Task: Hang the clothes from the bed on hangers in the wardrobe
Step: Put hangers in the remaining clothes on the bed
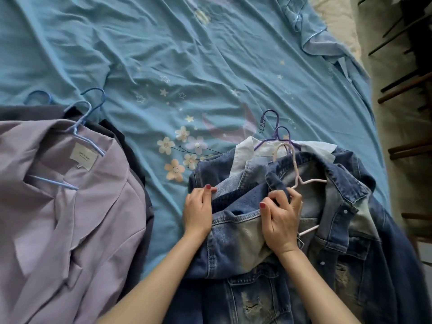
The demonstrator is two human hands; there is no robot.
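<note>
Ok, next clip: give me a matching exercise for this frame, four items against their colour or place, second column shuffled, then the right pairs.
Column 1:
1. denim jacket
2. lilac blazer
3. pink hanger
4. purple hangers

Column 2:
A. lies at the left on the bed, with a blue hanger in its collar
B. hooks poke out beyond the white collar
C. held by both hands, left hand and right hand
D. sits inside the jacket's open collar

Pairs: 1-C, 2-A, 3-D, 4-B

Denim jacket [304, 230] w/ pink hanger [298, 176], on bed [163, 54]
</note>
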